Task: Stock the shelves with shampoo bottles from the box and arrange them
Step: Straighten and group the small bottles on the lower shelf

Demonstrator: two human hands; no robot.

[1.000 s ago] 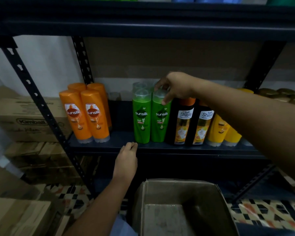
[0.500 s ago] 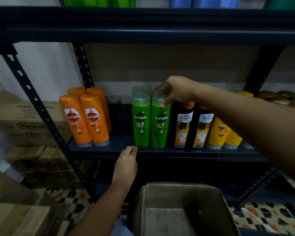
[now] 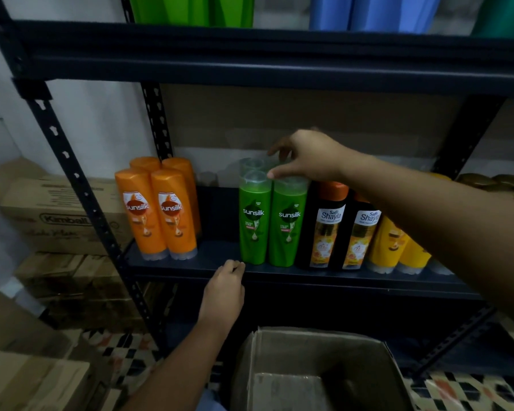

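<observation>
While L hand [image 3: 224,295] rests on shelf [image 3: 279,275] — R hand [image 3: 306,155] atop green btl [image 3: 287,221].

Orange bottles [image 3: 158,212], green bottles [image 3: 272,221], black bottles with orange caps [image 3: 324,223] and yellow bottles [image 3: 398,247] are seen on a dark blue shelf [image 3: 279,274]. A brown cardboard box [image 3: 318,369] is shown on a black, white and orange checked floor [image 3: 469,393].

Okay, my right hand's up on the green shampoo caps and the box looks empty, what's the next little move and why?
Probably nudge the right-hand green bottle level with its neighbour, then let go. The right hand sits on their clear caps, the box shows no bottles in the part in view, and the left hand only rests on the shelf edge, so tidying seems all that's left.
</observation>
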